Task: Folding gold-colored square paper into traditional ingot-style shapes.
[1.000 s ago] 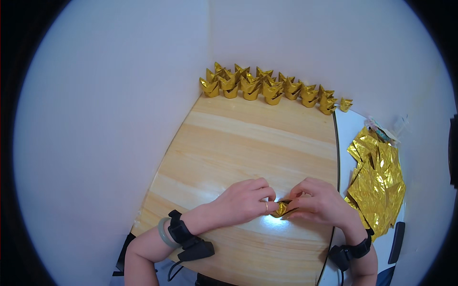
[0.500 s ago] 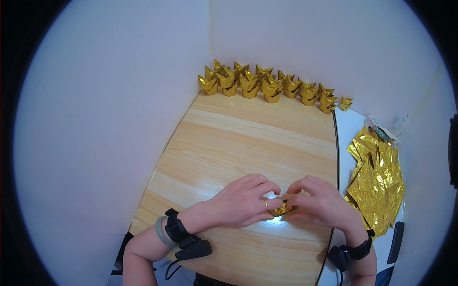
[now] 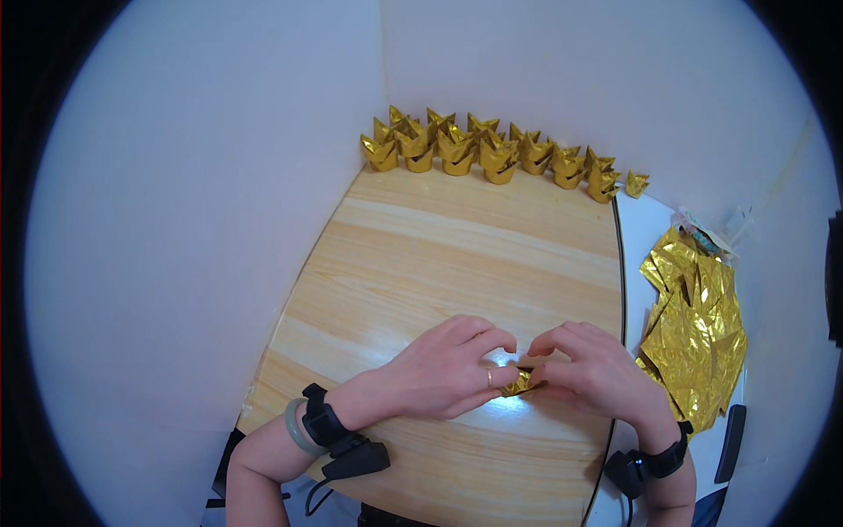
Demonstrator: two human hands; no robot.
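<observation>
My left hand [image 3: 448, 369] and my right hand [image 3: 593, 369] meet over the near part of a light wooden table [image 3: 457, 255]. Between their fingertips sits a small folded piece of gold foil paper [image 3: 520, 383], pinched from both sides and mostly hidden by the fingers. Both hands rest low on the tabletop. A black band with a cable is strapped to each wrist, and the left wrist also carries a pale green bangle [image 3: 294, 428].
A row of several finished gold folded paper shapes [image 3: 492, 151] lines the table's far edge against the white wall. A loose pile of gold foil sheets [image 3: 698, 325] lies on a white surface to the right.
Both hands have closed in tighter around the gold piece, the fingers curling over it. The hands stay at the same spot on the table.
</observation>
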